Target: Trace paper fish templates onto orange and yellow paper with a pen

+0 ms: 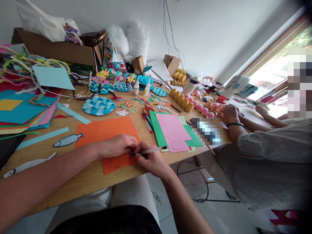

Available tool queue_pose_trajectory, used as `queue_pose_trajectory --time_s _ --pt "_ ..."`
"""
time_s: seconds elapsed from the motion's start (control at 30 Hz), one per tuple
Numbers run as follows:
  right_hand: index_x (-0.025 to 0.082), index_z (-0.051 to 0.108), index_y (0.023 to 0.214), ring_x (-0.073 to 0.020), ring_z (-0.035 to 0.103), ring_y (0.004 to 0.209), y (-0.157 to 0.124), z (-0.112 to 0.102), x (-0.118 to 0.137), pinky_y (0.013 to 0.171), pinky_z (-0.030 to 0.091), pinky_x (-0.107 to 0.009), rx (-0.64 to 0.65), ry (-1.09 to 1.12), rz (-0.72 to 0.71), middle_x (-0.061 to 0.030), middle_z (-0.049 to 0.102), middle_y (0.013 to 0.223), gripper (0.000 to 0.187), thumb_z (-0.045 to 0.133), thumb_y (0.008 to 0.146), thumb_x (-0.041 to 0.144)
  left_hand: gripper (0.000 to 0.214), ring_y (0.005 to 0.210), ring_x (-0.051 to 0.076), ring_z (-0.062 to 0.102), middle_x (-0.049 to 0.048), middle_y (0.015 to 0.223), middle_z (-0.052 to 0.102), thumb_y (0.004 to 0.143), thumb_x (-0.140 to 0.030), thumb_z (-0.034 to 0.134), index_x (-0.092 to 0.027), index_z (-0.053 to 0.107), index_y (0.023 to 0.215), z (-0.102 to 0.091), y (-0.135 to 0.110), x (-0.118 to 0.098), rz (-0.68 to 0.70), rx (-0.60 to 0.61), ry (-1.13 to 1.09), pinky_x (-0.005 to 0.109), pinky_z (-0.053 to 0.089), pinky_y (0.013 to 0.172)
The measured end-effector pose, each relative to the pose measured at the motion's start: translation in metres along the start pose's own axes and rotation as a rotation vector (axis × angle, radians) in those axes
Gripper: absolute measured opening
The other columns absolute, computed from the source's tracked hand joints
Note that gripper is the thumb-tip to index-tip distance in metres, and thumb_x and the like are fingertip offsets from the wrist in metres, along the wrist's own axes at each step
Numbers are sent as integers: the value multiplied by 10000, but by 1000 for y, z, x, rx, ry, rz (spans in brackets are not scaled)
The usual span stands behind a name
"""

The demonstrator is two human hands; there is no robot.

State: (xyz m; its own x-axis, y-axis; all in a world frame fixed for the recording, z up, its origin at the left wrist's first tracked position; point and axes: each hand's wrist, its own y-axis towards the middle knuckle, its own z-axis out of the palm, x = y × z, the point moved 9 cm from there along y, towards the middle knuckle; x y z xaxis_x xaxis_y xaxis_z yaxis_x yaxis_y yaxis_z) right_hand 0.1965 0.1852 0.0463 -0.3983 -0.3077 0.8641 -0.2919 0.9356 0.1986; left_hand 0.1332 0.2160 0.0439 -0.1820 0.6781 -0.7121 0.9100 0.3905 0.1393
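An orange paper sheet (104, 131) lies on the wooden table (80, 180) near its front edge, with a fish outline drawn on its near corner. My left hand (118, 145) rests on that sheet, fingers curled down, pressing it flat. My right hand (149, 158) is closed round a grey pen (153, 150), whose tip meets the paper beside my left fingertips. A grey paper fish (68, 140) lies left of the sheet. Another long paper fish (26, 165) lies further left.
Pink and green sheets (174, 131) lie to the right, with pens (147, 122) beside them. Coloured paper stacks (21, 112), blue wave plates (98, 105), glue bottles (136, 87) and yellow egg cartons (181, 99) crowd the table. A person in grey (268, 152) works at the right end.
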Motion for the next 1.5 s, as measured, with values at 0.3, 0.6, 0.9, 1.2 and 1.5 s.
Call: queue_pose_trajectory --time_s 0.3,0.6,0.9,1.2,1.5 --pt "200 489 689 -98 459 550 2 -3 2 531 349 -197 -42 -20 -10 42 506 617 81 471 692 122 214 791 145 586 33 829 640 877 -180 458 -174 640 763 0 0 -2 -3 9 6 235 445 745" --pt "201 500 692 -101 468 557 1 -4 2 541 353 -200 -44 -40 -8 40 517 622 72 478 703 133 215 800 148 582 33 833 637 871 -178 452 -176 634 757 0 0 -2 -22 16 -8 239 436 754" --pt "196 516 711 -110 498 581 1 -3 0 558 372 -211 -48 -22 18 23 564 652 55 490 710 148 255 775 148 566 37 836 637 870 -147 406 -165 635 760 -2 0 -5 -59 18 -31 246 432 737" --pt "203 505 707 -103 490 570 1 -7 -4 532 370 -199 -82 63 2 42 537 633 63 489 719 143 268 783 142 563 32 840 638 854 -131 401 -167 657 784 -2 0 -5 -82 31 -38 234 426 746" --pt "197 511 701 -105 499 574 1 -2 0 545 383 -205 -38 3 20 22 577 654 78 484 705 123 255 757 144 559 31 814 631 839 -133 387 -164 624 752 -4 0 -7 -88 22 -41 249 436 730"
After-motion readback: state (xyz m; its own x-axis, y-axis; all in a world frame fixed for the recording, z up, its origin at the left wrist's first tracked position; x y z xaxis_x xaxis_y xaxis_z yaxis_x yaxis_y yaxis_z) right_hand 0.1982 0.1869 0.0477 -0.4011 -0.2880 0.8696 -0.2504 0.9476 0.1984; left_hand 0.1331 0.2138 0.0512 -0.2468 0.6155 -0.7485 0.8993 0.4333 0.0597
